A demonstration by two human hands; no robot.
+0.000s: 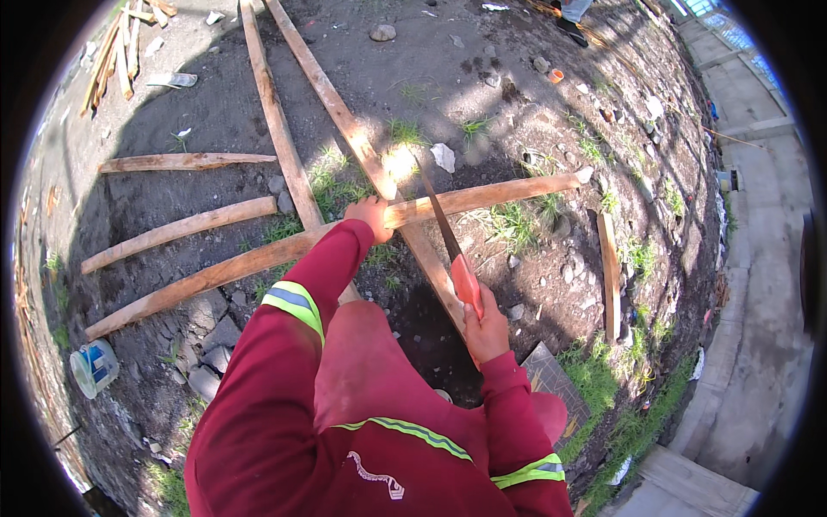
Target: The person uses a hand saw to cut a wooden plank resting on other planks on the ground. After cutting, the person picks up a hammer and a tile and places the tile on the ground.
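A long wooden board (pixel 482 196) lies crosswise over two other boards, a left one (pixel 280 129) and a right one (pixel 332 99), which run away from me. My left hand (pixel 371 215) presses on the crosswise board, its fingers wrapped over the wood near the right support. In my right hand (pixel 488 329) is a handsaw (pixel 466 280), gripped by its red handle. The saw's narrow blade (pixel 442 222) points up and away, at the crosswise board just right of my left hand. Whether its teeth are in the wood I cannot tell.
Two shorter wood pieces (pixel 185 228) (pixel 189 161) lie at left, another (pixel 609 276) at right. Far left is a wood pile (pixel 121 47). A clear plastic bucket (pixel 95 368) stands near broken stones (pixel 215 345). A concrete wall (pixel 758 258) borders the right; a person's foot (pixel 572 31) shows at the top.
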